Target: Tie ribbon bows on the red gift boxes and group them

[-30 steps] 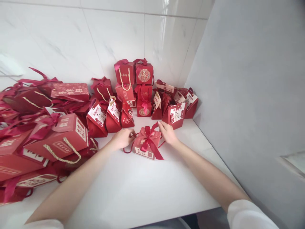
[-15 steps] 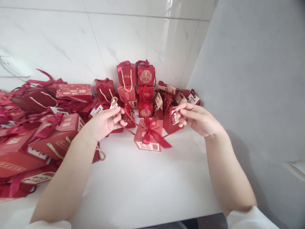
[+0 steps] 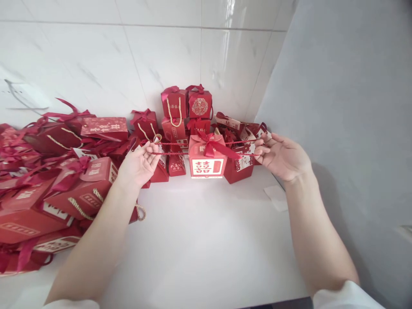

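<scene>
Between my hands hangs a small red gift box (image 3: 207, 165) with a pale printed front panel and a dark red ribbon bow (image 3: 210, 145) on its top. Twisted red cord handles (image 3: 170, 153) stretch out nearly level from both its sides. My left hand (image 3: 140, 163) is closed on the cord loop at the left. On the right, my right hand (image 3: 281, 155) pinches the other cord loop with its fingertips. Off the table, the box hovers in front of other red boxes, hiding part of the stack behind it.
Many red gift boxes (image 3: 80, 184) with bows and rope handles are heaped at the left. A stack of small boxes (image 3: 199, 103) leans near the tiled wall (image 3: 161, 56). A scrap of white paper (image 3: 276, 197) lies at the table's (image 3: 206, 240) right edge, beside a grey wall (image 3: 360, 128).
The gift box has risen and its printed front now faces me. Both cords are pulled straighter, and my right hand has moved slightly right.
</scene>
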`<state>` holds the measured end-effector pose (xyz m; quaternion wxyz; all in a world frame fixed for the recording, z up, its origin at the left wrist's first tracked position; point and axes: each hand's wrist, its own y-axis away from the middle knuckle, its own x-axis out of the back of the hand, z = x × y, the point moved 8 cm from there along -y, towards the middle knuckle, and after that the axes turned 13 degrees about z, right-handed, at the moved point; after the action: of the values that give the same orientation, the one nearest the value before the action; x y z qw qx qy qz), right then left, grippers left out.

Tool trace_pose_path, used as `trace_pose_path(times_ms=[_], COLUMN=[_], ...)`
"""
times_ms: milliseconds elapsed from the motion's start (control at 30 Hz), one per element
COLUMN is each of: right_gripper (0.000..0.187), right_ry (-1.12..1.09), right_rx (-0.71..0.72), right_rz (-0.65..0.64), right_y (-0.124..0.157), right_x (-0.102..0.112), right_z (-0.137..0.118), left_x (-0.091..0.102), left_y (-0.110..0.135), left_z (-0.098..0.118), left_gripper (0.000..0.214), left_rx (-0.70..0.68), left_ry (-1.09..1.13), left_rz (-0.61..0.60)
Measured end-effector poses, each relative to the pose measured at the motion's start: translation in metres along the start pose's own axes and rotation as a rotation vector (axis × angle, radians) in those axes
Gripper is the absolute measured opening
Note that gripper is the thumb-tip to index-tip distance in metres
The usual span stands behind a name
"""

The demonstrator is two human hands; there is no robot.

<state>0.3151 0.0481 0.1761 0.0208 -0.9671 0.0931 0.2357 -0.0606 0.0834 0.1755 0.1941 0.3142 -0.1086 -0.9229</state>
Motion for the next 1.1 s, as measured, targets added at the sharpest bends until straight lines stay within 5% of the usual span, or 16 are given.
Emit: trace_pose_path(times_ms=[167,367,567,867,967,1100], right_gripper=[0.029,0.019,0.031,0.037,0.029,0.034], right_ry=[0.086,0.096,0.277,0.977,1.059,1.105], right_rx=[0.043,0.041,0.177,0.908,1.04,1.086], right_rz=[0.016,0.017,-0.307,-0.663,-0.616,-0.713], right_y=[-0.006,0.004,0.04,0.121,0.127,0.139], right_x=[0.003,-0.012,-0.07,-0.13,-0.135,-0.144], right_z=[-0.001,0.002,0.018,0.036,0.038,0.037], left_x=[0.0,-0.006,-0.027,-0.044,-0.044,-0.044], left_y=[0.001,-0.002,0.025,0.106,0.118,0.119], left_z=[0.002,-0.004,-0.029,-0.055,-0.06,-0.063], left_gripper=[0.014,0.015,0.043,0.065,0.072,0.028], left_rx=[0.004,0.085,0.062,-0.31,-0.428,-0.519], left_ry=[-0.01,-0.041,-0.387,-0.974,-1.141,-1.19], left_rz=[-0.028,-0.189,-0.553,-0.999,-0.96,-0.871])
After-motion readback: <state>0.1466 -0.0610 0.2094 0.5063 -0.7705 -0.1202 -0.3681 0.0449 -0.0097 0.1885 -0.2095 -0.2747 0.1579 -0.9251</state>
